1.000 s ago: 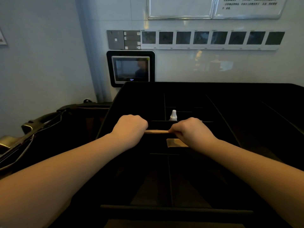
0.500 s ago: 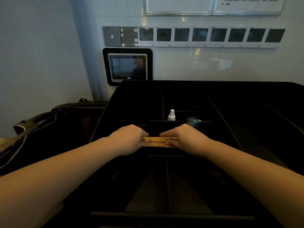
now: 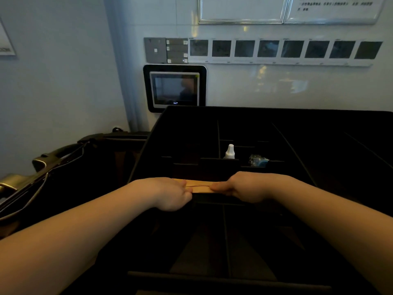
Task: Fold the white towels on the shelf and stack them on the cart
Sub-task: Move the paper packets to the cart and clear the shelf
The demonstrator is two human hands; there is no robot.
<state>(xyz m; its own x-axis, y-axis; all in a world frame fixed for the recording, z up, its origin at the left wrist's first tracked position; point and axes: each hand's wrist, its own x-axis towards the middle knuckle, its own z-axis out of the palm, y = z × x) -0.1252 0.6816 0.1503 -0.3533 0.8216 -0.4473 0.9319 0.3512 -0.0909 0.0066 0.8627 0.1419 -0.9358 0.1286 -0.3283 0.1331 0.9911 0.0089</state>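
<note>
Two hands meet on a flat tan packet lying on a divider of the black cart tray. No white towel shows in this view. Left hand curls over the packet's left end, thumb on top; right hand pinches its right end, thumb lying along the front edge. Behind, a small white bottle stands in one compartment, a crinkled blue wrapper in the next. A wall screen hangs beyond the tray.

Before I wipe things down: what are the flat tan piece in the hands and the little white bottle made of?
Flat tan piece: looks like matte paper or card, thin layered edges; could be thin wood. Both hands hold it. White bottle: probably smooth plastic, with a cone tip.
</note>
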